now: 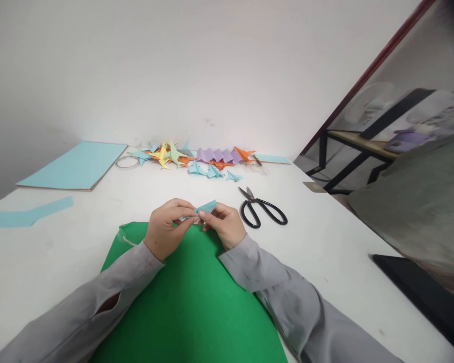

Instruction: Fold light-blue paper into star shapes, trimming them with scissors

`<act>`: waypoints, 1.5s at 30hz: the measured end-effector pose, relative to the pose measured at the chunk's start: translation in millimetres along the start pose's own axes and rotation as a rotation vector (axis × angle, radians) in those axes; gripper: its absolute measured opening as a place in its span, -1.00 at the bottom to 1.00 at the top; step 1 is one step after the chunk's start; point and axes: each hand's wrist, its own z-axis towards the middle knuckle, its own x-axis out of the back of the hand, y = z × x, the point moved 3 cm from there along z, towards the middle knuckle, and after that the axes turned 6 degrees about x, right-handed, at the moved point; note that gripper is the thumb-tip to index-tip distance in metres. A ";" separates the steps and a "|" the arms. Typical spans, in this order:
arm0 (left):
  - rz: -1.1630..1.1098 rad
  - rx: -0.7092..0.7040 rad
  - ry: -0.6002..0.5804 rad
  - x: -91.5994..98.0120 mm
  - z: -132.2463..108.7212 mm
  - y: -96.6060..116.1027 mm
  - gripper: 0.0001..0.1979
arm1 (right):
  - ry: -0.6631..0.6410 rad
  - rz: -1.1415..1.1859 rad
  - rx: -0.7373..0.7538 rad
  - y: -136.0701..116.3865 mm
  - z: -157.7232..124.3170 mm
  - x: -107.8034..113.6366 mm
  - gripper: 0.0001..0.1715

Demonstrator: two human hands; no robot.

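Observation:
Between my two hands is a small folded piece of light blue paper [206,206], a pointed tip showing above the fingers. My left hand [169,226] pinches it from the left, thumb and fingers pressed together. From the other side my right hand [225,223] grips it with the thumb on top. Fingers hide the lower part of the fold. Both hands are over the far edge of a green sheet [189,297]. Black-handled scissors [263,206] lie to the right, blades slightly apart and pointing away from me.
Along the wall lie colourful paper cranes [166,154], a purple pleated paper [218,156] and several small blue folded pieces [214,172]. A stack of blue sheets [73,166] is at the back left, with a blue offcut [30,214] nearer. A dark flat object [412,287] sits at the right edge.

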 end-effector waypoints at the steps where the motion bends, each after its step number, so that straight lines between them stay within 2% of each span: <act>1: 0.000 -0.001 -0.005 0.0 0.0 0.1 -0.90 | -0.002 0.009 -0.002 0.3 0.2 0.1 -0.70; 9: 0.086 -0.025 0.021 1.5 -2.1 2.9 -0.90 | -0.040 0.073 -0.030 4.9 0.9 0.0 -0.74; 16: 0.100 -0.171 -0.004 0.5 -2.8 2.7 -0.86 | -0.047 0.125 -0.054 9.2 1.2 0.5 -0.77; 27: 0.042 -0.095 -0.014 0.1 -2.0 1.2 -0.88 | -0.029 0.138 -0.063 4.2 0.5 -1.1 -0.79; 39: 0.083 -0.173 -0.017 1.6 -1.9 1.5 -0.89 | -0.057 0.146 -0.054 2.6 2.2 -2.4 -0.77; 45: 0.049 -0.149 0.002 1.4 -1.8 2.3 -0.89 | -0.056 0.154 -0.055 3.7 2.1 -2.2 -0.78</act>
